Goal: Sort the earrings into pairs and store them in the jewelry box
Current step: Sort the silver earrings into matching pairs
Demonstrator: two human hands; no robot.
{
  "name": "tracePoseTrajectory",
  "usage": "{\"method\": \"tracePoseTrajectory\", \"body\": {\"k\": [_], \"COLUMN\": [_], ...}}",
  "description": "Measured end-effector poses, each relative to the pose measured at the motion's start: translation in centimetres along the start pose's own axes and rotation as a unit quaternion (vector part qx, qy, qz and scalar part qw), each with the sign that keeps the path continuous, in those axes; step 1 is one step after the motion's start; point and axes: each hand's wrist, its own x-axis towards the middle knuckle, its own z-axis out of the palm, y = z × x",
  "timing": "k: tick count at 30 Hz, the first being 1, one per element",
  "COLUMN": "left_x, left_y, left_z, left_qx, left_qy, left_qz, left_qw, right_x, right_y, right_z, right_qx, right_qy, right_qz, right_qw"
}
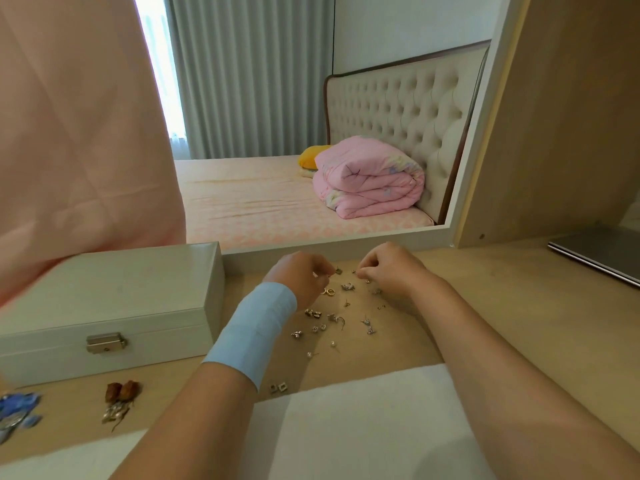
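Several small silver and gold earrings (334,318) lie scattered on the wooden tabletop between my hands. My left hand (301,277), with a blue band on its wrist, pinches at a small earring near the far edge of the scatter. My right hand (388,270) has its fingertips closed on another tiny earring there. A gold hoop (329,291) lies just below my left fingers. Two square studs (278,388) lie apart, nearer to me. The white jewelry box (104,306) stands shut on the left, its metal clasp (105,342) facing me.
A mirror (311,133) stands right behind the earrings. Brown tasselled earrings (121,398) and blue beaded pieces (17,410) lie in front of the box. A white cloth (346,427) covers the near edge. A grey laptop (602,254) sits at the far right.
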Motion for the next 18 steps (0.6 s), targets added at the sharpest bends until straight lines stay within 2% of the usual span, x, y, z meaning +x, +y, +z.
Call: {"method": "tracePoseTrajectory", "body": {"k": [4,8,12,15,18], "left_x": [1.1,1.1,1.0,0.6,0.0], "left_y": [0.5,1.0,0.3,-0.6,-1.4], "left_z": [0.3,0.1,-0.7,-1.7,-2.6], "left_qx": [-0.103,-0.209,-0.218,-0.211,-0.175], "left_qy": [0.011,0.04,0.072,0.066,0.063], "left_qz": [0.016,0.045,0.048,0.041,0.017], "left_qw": [0.995,0.976,0.972,0.974,0.982], "right_x": [-0.7,-1.2,-0.9,-1.0,-1.3], "right_y": [-0.1,-1.4,-2.4,-3.2,-3.9], "right_z": [-0.6,-0.7,-0.2,0.2,0.1], "right_qx": [0.212,0.278,0.336,0.385,0.377], "right_qy": [0.001,-0.028,-0.063,-0.092,-0.086], "right_qz": [-0.009,-0.005,-0.001,-0.018,-0.044], "right_qw": [0.977,0.96,0.94,0.918,0.921]}}
